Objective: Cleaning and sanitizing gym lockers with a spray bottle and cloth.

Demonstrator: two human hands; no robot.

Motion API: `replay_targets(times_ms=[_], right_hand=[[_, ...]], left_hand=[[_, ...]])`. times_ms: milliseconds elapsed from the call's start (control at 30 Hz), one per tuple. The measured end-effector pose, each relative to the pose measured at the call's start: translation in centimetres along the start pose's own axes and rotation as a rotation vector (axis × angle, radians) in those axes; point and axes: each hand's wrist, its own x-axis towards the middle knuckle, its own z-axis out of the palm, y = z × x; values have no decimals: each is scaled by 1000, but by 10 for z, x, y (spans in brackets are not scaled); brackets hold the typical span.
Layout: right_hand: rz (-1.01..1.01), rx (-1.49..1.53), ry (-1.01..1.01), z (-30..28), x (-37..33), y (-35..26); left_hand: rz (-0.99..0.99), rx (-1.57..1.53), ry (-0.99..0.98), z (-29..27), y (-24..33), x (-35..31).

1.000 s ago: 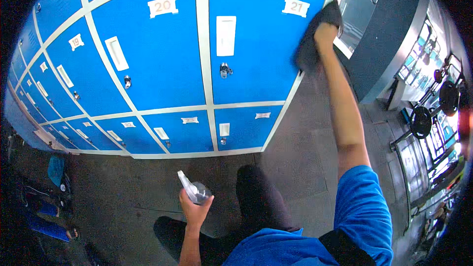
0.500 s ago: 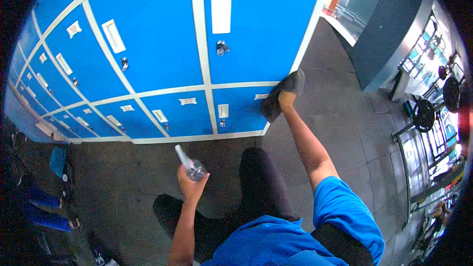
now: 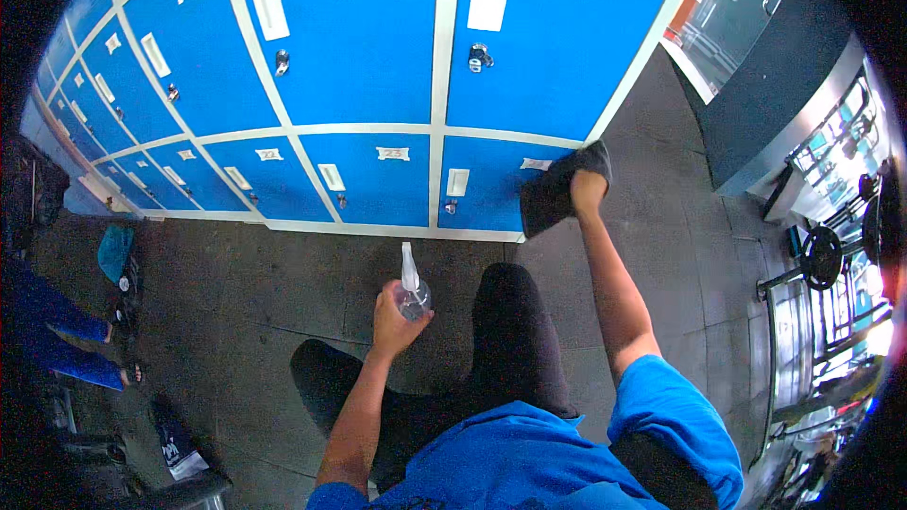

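My left hand [image 3: 397,323] is wrapped round a clear spray bottle [image 3: 414,302] with a white nozzle, held above the floor in front of the lockers. With my right hand [image 3: 590,191] I grip a dark cloth [image 3: 550,196]. The cloth hangs against the lower right corner of the blue lockers [image 3: 529,47] and covers part of the bottom locker door [image 3: 487,191]. That door looks closed; a small lock and a white handle show on it. My right fingers are partly hidden by the cloth.
More blue locker doors [image 3: 354,28] with white frames run off to the left. A dark pillar [image 3: 775,85] stands to the right, with gym weights [image 3: 824,260] beyond it. Another person's legs [image 3: 66,331] and a teal item [image 3: 115,253] are at far left. Dark tiles make up the floor [image 3: 642,255].
The lockers sit higher and further right in view. The bottle has shifted right and is more upright. My right hand with the cloth stays by the lockers' lower right corner.
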Motion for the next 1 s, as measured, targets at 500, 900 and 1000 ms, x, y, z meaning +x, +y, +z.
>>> replay_targets(times_ms=[500,900,1000], right_hand=[[-399,366,144,-108,168,-315],[-198,637,53,-245,110,-242],[-211,667,72,-239,113,-220]], left_hand=[[-15,97,-16,-24,-6,-14],[-26,76,41,-46,-2,-24],[-16,82,14,-42,-6,-23]])
